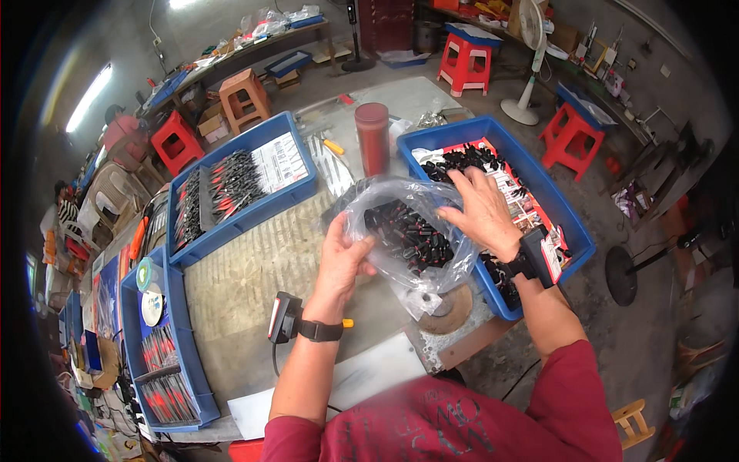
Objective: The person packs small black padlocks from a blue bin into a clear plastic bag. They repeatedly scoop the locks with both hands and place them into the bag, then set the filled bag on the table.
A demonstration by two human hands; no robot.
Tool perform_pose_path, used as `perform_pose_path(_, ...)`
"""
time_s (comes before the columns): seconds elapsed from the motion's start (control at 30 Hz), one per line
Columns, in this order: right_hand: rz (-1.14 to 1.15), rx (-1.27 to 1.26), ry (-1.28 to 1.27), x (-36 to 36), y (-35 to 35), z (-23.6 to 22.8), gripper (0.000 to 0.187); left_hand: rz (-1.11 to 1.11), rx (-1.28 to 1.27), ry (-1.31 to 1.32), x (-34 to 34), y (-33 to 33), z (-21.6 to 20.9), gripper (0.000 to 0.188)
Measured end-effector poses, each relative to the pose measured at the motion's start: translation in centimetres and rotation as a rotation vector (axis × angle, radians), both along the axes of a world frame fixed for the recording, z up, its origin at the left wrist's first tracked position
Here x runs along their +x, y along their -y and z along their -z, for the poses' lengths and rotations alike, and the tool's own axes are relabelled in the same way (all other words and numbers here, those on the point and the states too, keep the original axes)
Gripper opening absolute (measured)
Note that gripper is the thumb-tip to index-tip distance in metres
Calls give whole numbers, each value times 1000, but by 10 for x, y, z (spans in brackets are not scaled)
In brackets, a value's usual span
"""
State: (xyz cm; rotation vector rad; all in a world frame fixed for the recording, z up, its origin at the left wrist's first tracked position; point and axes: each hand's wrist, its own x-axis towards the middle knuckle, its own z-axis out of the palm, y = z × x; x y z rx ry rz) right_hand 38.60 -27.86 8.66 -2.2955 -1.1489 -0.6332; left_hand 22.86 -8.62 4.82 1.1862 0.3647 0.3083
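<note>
A clear plastic bag (356,212) with its mouth wide open sits near the middle of the table. Inside it lies a heap of small black parts (412,239), some with reddish marks. My left hand (342,258) is closed on the bag's left rim, thumb toward the opening. On the opposite side, my right hand (485,212) has its thumb at the bag's right rim and its fingers curved outside, pinching the film. Beyond those fingers, more black parts (466,159) lie on printed sheets in a blue tray (573,223). Both wrists wear strapped devices.
A reddish-brown cylinder (372,138) stands behind the bag. Blue trays of dark and red pen-like tools stand left (239,219) and lower left (202,385). A yellow-handled tool (334,146) lies at the back. Red stools (466,65), a fan (531,61) and seated people (127,131) are beyond.
</note>
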Motion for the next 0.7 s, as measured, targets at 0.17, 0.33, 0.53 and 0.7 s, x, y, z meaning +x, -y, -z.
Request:
perform_pose_path(0.17,115,-241,-375,22,9,21,23,-5,-43,21,4,1,-7,61)
perform_pose_path(0.33,-198,445,-1090,44,-14,18,18,-57,-95,110,10,-3,-15,57)
perform_pose_path(0.53,-387,762,-1354,42,-48,-20,11,-227,-99,298,8,-22,-28,55)
perform_pose_path(0.7,-487,925,-1328,42,-74,-64,10,-372,-94,438,12,-30,-47,57)
